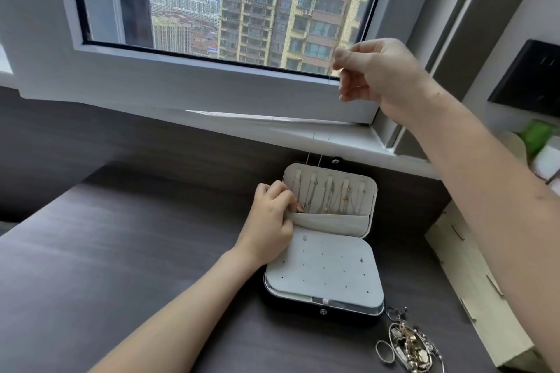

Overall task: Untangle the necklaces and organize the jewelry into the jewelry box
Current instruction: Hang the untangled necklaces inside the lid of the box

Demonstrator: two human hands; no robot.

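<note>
High against the window frame, the right hand (374, 71) pinches a fine chain (320, 159) between thumb and forefinger. The chain runs straight down to the open jewelry box (375, 191) on the desk (151, 251). The left hand (272, 215), fingers curled, pinches the lid pocket (330, 221) open; gentle, even tension should seat the chain without snagging

One wide-angle view only, worn on the person's head. It looks forward and down across the bench (121, 251) toward the window (242, 9) behind it, which fills the upper frame. The view is close: the box (321, 269) lies just below centre, within arm's reach. Straight edges bow toward the frame's borders.
</note>
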